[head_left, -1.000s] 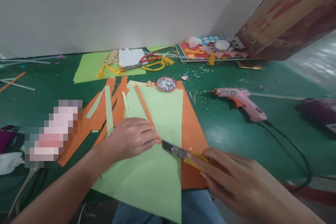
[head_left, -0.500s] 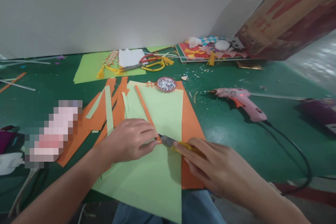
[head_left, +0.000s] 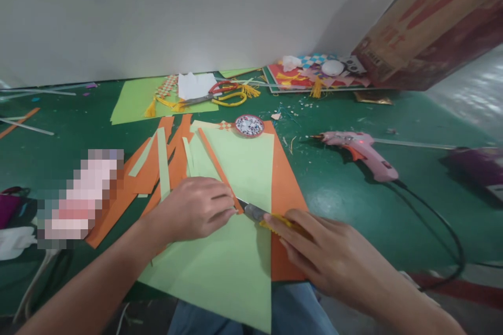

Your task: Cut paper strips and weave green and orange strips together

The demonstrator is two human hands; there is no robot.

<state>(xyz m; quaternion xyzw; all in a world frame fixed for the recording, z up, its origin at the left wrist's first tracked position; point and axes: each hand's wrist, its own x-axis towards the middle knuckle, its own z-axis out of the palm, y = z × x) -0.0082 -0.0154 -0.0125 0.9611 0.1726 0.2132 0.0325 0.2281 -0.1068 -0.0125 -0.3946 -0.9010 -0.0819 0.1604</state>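
Observation:
My left hand (head_left: 202, 207) is closed, its thumb and fingers pinching the lower end of a narrow orange paper strip (head_left: 214, 157). The strip slants up and left over a light green paper sheet (head_left: 220, 277). In my right hand (head_left: 318, 248) is a yellow utility knife (head_left: 257, 213), gripped with its blade pointing left. The blade tip touches or lies very close to the strip's end by my left fingertips; exact contact is hard to tell. Under the green sheet, an orange sheet (head_left: 288, 220) shows along the right.
Orange and green offcuts (head_left: 147, 167) lie left, near a blurred-out object (head_left: 82, 199). A small dish of beads (head_left: 249, 126) stands on the paper's far edge. Scissors (head_left: 220, 97) lie behind. At right rests a pink glue gun (head_left: 361, 152), its cord trailing toward me.
The strip's far end has shifted slightly left, and its lower end has shifted a little too. The knife and my right hand have moved slightly right.

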